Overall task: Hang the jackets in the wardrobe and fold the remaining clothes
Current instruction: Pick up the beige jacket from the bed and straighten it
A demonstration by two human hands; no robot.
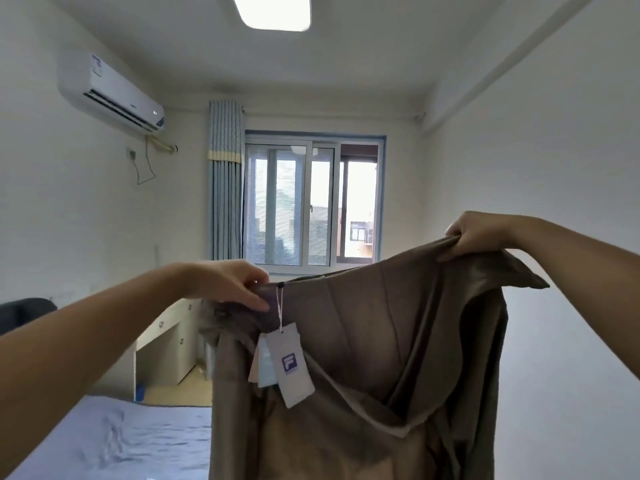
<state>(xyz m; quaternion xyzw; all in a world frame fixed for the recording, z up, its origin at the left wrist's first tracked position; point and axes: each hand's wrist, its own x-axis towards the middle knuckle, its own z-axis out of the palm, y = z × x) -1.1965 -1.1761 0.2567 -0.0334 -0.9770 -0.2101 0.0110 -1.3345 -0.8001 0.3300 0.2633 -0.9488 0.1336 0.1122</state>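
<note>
Gripping the garment (381,341) by its top edge in left hand (225,282) and right hand (481,233) above the bed (121,441), hold level, shake flat, then lower to fold.

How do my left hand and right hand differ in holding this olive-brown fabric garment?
The left hand is lower, its grip pinching the olive-brown fabric garment beside the white paper hang tags; the right hand is higher, its grip bunching the edge. Both hold the garment's top edge up.

Left hand (228,285) bare, left forearm (104,327) bare; right hand (479,237), right forearm (571,251) likewise.
</note>
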